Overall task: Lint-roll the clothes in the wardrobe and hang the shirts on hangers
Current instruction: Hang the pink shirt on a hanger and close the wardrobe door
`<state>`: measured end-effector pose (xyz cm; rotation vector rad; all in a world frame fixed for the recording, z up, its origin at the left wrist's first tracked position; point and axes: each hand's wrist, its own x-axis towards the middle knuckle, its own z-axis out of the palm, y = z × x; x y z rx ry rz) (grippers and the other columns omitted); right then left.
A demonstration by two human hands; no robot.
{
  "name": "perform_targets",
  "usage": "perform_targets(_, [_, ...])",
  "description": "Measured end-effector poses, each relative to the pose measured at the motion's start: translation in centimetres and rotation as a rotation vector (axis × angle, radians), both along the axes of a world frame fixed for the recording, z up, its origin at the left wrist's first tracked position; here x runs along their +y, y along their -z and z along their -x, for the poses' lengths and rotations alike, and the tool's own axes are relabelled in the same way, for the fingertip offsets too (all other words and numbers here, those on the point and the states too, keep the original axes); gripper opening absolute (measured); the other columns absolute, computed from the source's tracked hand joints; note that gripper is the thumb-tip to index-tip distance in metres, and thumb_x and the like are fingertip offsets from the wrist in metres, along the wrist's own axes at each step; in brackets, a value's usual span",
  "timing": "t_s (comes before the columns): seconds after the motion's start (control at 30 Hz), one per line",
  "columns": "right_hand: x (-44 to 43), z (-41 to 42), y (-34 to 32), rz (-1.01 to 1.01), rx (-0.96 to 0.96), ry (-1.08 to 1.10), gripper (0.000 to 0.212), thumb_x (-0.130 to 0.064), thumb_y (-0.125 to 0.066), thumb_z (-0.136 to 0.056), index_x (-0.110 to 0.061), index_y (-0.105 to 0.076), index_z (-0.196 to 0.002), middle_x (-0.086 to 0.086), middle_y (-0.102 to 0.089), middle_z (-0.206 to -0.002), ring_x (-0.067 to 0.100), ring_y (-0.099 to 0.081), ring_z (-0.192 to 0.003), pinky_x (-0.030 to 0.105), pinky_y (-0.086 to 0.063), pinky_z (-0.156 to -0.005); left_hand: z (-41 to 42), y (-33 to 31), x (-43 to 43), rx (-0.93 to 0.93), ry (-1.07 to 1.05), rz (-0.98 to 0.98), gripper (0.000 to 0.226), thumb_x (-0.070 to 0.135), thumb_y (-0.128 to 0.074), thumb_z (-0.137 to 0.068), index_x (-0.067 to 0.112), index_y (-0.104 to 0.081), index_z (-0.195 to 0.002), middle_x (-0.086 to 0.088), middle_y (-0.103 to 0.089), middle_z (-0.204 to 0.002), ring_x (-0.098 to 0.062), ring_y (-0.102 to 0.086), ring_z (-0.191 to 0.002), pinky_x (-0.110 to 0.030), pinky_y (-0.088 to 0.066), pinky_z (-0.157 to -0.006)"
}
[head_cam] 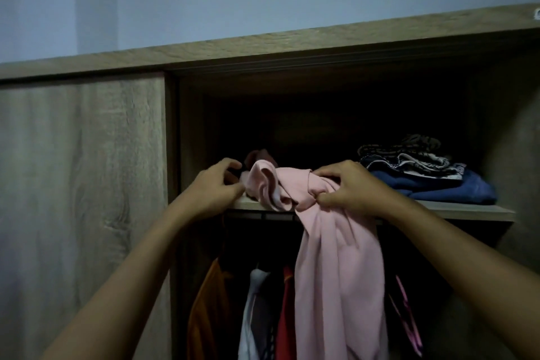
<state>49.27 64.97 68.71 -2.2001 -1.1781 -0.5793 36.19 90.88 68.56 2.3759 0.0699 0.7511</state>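
Pink garment (pixel 336 257), gripped by right hand (pixel 347 187), drapes off shelf (pixel 467 209).

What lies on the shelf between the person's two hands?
In the head view, the bunched top of the pink garment lies between the left hand and the right hand, which grips it.

The wooden shelf (pixel 467 210) bears a pink shirt (pixel 292 183) bunched between the two hands. The right hand (pixel 347 187) grips it, and its length spills over the front edge below that hand. Just beyond the left hand (pixel 217 184) lies a dark reddish cloth (pixel 260 156). Right of the right hand sits a folded pile, with blue cloth (pixel 438 185) lowest and patterned pieces (pixel 409 152) on top.
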Motion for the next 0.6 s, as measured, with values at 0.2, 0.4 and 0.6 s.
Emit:
perform_targets(0.2, [-1.1,0.9,1.7,0.124,-0.214,-0.080,0.057,-0.015,-0.076,-0.066,-0.020,-0.071,-0.122,-0.001,-0.069,-0.120,0.014,-0.062,-0.112,0.031,-0.048,-0.100,-2.1,-1.1,-0.7,-0.255,-0.083,0.136,0.038,0.053,-0.052,-0.094,0.023,-0.061,-0.117,-0.006,-0.066,-0.116,-0.023,-0.066,-0.096,-0.035,-0.055,-0.075])
perform_targets(0.4, [-1.1,0.5,2.7,0.212,-0.430,-0.095,0.048,-0.020,-0.076,-0.069,-0.027,-0.072,-0.116,-0.009,-0.067,-0.113,0.015,-0.061,-0.101,0.038,-0.054,-0.083,-5.3,-1.1,-0.2,-0.083,-0.292,0.124,0.082,0.074,-0.048,-0.087,0.003,-0.054,-0.127,-0.019,-0.060,-0.123,-0.030,-0.062,-0.095,-0.034,-0.053,-0.065])
perform_targets(0.6, [-1.6,1.1,4.5,0.299,-0.592,-0.179,0.034,-0.024,-0.071,-0.075,-0.035,-0.069,-0.108,-0.012,-0.063,-0.110,0.012,-0.057,-0.103,0.031,-0.053,-0.072,-6.0,-1.6,1.2,-0.101,-0.496,0.075,0.080,0.080,-0.034,-0.088,0.006,-0.064,-0.097,-0.010,-0.064,-0.088,-0.025,-0.061,-0.076,-0.033,-0.048,-0.067])
